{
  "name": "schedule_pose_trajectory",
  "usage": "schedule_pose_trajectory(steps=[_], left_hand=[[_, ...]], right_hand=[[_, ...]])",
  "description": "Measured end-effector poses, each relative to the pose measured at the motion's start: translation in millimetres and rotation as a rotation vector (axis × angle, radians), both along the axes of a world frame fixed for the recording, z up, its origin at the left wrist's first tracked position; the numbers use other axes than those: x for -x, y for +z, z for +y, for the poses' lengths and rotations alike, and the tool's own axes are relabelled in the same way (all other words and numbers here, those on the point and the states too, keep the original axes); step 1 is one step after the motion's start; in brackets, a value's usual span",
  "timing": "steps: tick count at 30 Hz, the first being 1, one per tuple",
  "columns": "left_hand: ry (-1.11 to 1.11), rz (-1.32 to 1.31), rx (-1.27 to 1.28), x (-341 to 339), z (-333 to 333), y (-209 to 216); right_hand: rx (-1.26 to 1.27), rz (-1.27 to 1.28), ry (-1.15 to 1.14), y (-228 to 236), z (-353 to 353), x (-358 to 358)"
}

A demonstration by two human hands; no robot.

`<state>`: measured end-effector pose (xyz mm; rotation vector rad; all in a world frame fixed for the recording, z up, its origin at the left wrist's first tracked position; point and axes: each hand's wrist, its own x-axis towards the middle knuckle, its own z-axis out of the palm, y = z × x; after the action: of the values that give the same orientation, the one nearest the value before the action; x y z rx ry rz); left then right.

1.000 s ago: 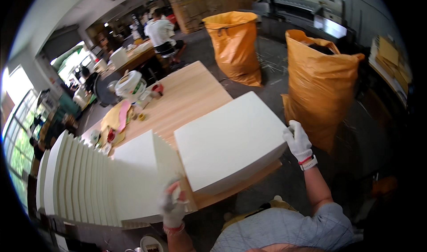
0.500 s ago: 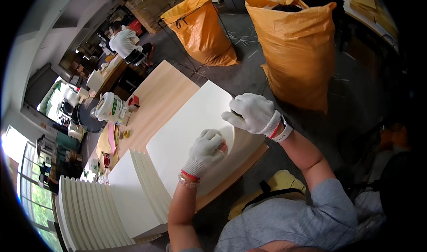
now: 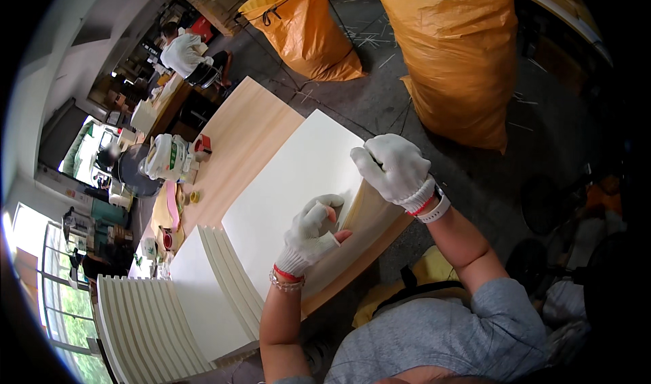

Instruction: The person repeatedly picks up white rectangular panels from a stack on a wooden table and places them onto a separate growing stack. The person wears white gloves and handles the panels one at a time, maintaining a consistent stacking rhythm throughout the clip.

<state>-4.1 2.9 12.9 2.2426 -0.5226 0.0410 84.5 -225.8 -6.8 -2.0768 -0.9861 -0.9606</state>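
Right hand [image 3: 395,165] pinches a corner of the white stack [image 3: 291,174], left hand [image 3: 308,233] spread loosely; imo firm pinch, light left touch works best.

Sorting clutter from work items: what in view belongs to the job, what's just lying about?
Job, likely:
white stack at left hand and right hand
stepped white piles

Lying about, apparently:
white tub
pink strip
near orange sack
far orange sack
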Motion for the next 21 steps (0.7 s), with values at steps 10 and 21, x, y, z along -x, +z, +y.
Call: schedule_pose_trajectory(steps=[10,21], left_hand=[[0.091,0.064,0.202,7.1,-4.8,-5.4],[-0.01,-0.123,0.029,-0.6,0.0,-4.5]], right_hand=[[-0.176,0.235,0.125,6.2,-1.5,-0.3],[-0.109,-0.3,-0.053,-10.7,3.6,-6.6]])
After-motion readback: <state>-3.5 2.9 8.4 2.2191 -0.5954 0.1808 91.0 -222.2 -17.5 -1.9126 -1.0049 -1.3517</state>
